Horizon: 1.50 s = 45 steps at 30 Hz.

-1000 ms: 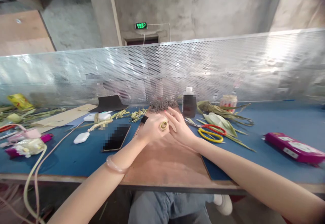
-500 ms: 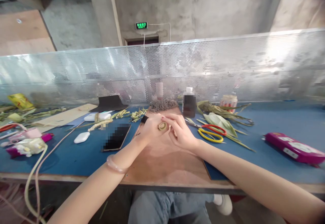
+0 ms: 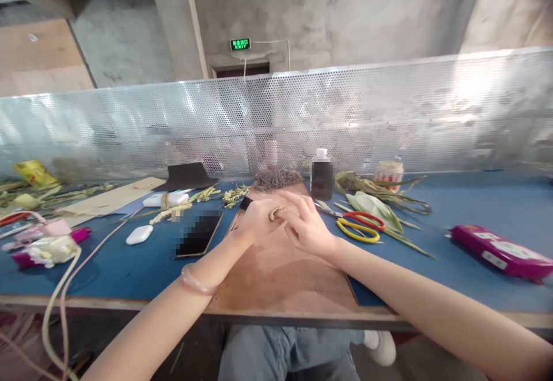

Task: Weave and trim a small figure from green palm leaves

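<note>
A small pale green coil [image 3: 275,214] sits between my two hands, above a brown wooden board [image 3: 276,277]. My left hand [image 3: 259,218] is closed around the coil, its fingers mostly hidden behind the back of the hand. From the right, my right hand [image 3: 306,225] touches the coil with bent fingers, a fingertip over its face. Beyond the hands, a heap of grey cord [image 3: 277,179] lies at the board's far end. Scissors [image 3: 358,231] with red and yellow handles lie right of my right hand.
On the blue table [image 3: 415,271] are a phone [image 3: 201,236], a white case [image 3: 139,234], a dark bottle [image 3: 322,176], dried leaves [image 3: 375,211], a jar [image 3: 389,174] and a magenta case [image 3: 501,251]. A perforated metal screen [image 3: 367,116] stands behind. Cables [image 3: 64,289] hang over the left edge.
The fingers of my right hand have shifted slightly, and a fingertip now covers part of the coil's face. The coil has turned a little in my left hand.
</note>
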Each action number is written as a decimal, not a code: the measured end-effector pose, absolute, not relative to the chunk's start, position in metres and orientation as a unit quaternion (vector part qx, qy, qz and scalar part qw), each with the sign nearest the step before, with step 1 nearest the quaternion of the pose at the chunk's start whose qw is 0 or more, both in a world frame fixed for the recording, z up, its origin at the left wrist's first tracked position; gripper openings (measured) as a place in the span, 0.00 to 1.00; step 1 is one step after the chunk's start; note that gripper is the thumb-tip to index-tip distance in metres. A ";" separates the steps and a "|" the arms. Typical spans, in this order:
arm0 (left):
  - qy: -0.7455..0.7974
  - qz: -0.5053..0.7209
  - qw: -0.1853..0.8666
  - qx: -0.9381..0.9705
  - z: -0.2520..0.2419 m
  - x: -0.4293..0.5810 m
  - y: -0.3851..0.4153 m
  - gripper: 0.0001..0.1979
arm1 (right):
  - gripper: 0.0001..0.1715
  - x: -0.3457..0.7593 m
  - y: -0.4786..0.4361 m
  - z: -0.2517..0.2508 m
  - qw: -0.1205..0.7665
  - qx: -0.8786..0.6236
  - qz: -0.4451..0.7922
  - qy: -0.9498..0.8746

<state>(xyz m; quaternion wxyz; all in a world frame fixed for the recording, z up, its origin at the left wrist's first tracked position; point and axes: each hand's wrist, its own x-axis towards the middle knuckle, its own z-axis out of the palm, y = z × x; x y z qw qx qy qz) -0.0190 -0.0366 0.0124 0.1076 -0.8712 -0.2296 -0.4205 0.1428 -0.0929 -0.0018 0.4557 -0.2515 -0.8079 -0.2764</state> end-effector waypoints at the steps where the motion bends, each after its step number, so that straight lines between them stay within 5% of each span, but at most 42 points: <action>1: -0.229 -0.416 0.115 -0.873 0.013 -0.019 -0.037 0.12 | 0.16 0.142 -0.093 -0.001 0.451 -0.260 -0.281 -0.806; 12: -0.224 -0.372 0.099 -0.896 0.008 -0.019 -0.031 0.02 | 0.12 0.141 -0.087 -0.010 0.414 -0.320 -0.281 -0.805; 45: -0.207 -0.372 0.172 -0.889 0.008 -0.020 -0.039 0.08 | 0.12 0.139 -0.085 -0.020 0.406 -0.330 -0.284 -0.803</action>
